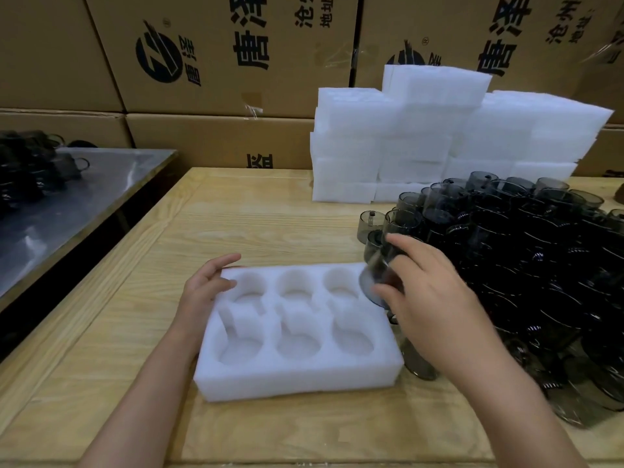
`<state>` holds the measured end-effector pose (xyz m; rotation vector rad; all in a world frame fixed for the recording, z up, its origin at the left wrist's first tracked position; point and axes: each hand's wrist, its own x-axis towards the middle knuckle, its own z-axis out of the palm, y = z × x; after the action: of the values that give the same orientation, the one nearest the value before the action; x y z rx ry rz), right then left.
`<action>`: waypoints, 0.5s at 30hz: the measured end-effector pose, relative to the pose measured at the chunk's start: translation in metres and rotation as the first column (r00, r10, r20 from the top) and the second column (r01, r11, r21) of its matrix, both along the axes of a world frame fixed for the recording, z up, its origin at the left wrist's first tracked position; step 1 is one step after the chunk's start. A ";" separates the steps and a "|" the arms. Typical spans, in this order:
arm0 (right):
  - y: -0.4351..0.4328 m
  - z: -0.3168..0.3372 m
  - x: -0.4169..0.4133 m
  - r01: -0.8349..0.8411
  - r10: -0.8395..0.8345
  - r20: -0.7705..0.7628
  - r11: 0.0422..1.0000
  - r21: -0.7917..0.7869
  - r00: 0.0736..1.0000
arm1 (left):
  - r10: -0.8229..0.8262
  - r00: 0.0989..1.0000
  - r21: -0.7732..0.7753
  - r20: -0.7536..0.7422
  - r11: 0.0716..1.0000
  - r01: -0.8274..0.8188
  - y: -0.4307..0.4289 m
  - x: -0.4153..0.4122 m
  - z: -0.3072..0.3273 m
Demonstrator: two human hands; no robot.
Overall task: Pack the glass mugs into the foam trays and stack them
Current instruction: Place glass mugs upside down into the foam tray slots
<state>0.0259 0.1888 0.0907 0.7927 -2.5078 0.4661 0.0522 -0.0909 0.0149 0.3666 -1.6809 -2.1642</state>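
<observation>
A white foam tray [297, 376] with several round pockets, none holding a mug, lies on the wooden table [236, 217] in front of me. My left hand [206, 288] rests on the tray's far left corner, fingers loosely spread. My right hand [435, 298] grips a smoky grey glass mug [378, 271], tilted, just above the tray's far right corner. A big heap of the same dark glass mugs [526, 265] covers the table's right side.
Stacks of white foam trays [439, 136] stand at the back of the table. Cardboard boxes [202, 62] form a wall behind. A metal table [84, 197] on the left carries more dark mugs [30, 163].
</observation>
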 end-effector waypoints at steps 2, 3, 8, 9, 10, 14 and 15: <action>-0.016 0.000 -0.005 -0.108 0.123 0.113 0.986 -0.128 0.986 | -0.010 1.000 0.013 -0.005 1.000 0.010 -0.002 0.001 0.000; -0.023 -0.001 -0.008 -0.154 0.183 0.149 0.971 -0.185 0.972 | -0.020 1.000 0.031 -0.008 0.999 0.020 -0.002 0.002 0.000; -0.043 -0.015 -0.014 -0.204 0.306 0.215 0.896 -0.395 0.927 | 0.064 0.997 -0.131 -0.037 0.989 -0.069 -0.002 0.011 0.011; -0.043 -0.018 -0.015 -0.205 0.316 0.199 0.876 -0.438 0.928 | 0.084 0.994 -0.250 -0.071 0.963 -0.099 -0.001 0.014 0.017; -0.043 -0.020 -0.016 -0.203 0.325 0.185 0.852 -0.482 0.927 | 0.062 0.992 -0.365 -0.106 0.926 -0.097 0.001 0.017 0.025; -0.042 -0.023 -0.019 -0.177 0.346 0.177 0.779 -0.601 0.921 | -0.259 0.966 -0.732 -0.002 0.659 0.175 0.029 0.014 0.058; -0.041 -0.023 -0.019 -0.175 0.350 0.171 0.764 -0.621 0.921 | -0.320 0.945 -0.787 0.063 0.567 0.244 0.040 0.008 0.064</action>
<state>0.0068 0.1474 0.0675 0.8598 -2.2531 1.4802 0.0606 -0.0507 0.0791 -0.2773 -2.5541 -1.3223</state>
